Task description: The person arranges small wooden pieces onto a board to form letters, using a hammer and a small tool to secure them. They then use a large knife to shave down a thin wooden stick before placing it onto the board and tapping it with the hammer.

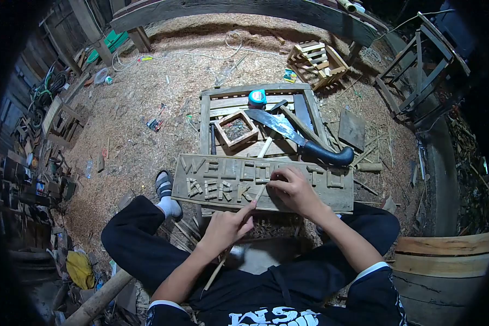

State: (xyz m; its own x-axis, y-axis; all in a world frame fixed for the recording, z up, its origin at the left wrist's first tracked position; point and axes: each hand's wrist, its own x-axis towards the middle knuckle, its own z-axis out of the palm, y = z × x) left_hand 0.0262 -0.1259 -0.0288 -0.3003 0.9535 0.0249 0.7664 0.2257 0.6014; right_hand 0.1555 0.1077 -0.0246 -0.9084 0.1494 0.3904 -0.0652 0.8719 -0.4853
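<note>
Across my lap end of the low table lies a long wooden board (326, 199) bearing letters built from short stick pieces. The upper row is partly covered by my right hand (294, 191), whose fingers are pinched together against the board; what they hold, if anything, is hidden. My left hand (225, 231) is closed around a thin wooden stick (215, 274), its index finger stretched toward the board's near edge. The stick's upper end appears to reach up beside my right fingertips. Below the upper row stand more stick letters (194, 188) at the left.
Beyond the board, a slatted table (205, 117) carries a large machete (280, 127), a hammer (304, 126), a turquoise tape measure (257, 98) and a small square wooden box (236, 129). A slatted crate (326, 62) rests on the shavings-covered ground (136, 103).
</note>
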